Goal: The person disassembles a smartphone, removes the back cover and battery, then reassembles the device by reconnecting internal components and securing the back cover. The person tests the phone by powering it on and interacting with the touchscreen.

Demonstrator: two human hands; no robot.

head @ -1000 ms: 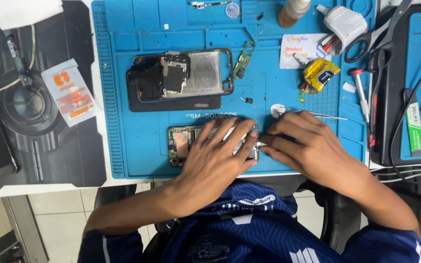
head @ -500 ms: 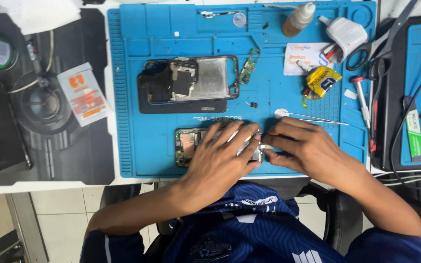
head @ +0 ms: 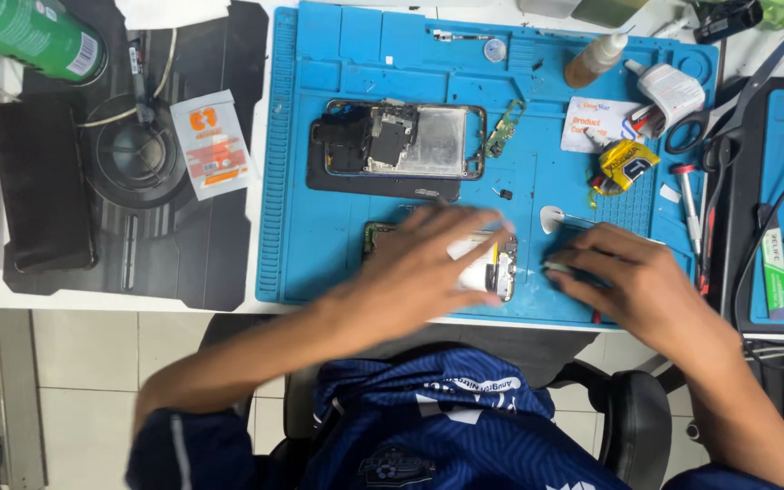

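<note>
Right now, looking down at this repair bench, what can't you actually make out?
- Opened phone, head view: mostly covered by the blurred left hand.
- Right hand, head view: whatever its fingertips pinch is hidden and blurred.
- Green can, head view: cut off by the top-left edge.
- Small loose parts on the blue mat: too small to identify.

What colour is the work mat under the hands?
Blue: the ridged work mat, clear in the head view.

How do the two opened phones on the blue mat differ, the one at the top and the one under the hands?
The upper phone lies untouched and fully in view; the lower phone is mostly covered by the left hand, with the right hand beside it. The upper phone rests on a dark panel; the lower phone lies on the blue mat. Both are open, insides showing.
</note>
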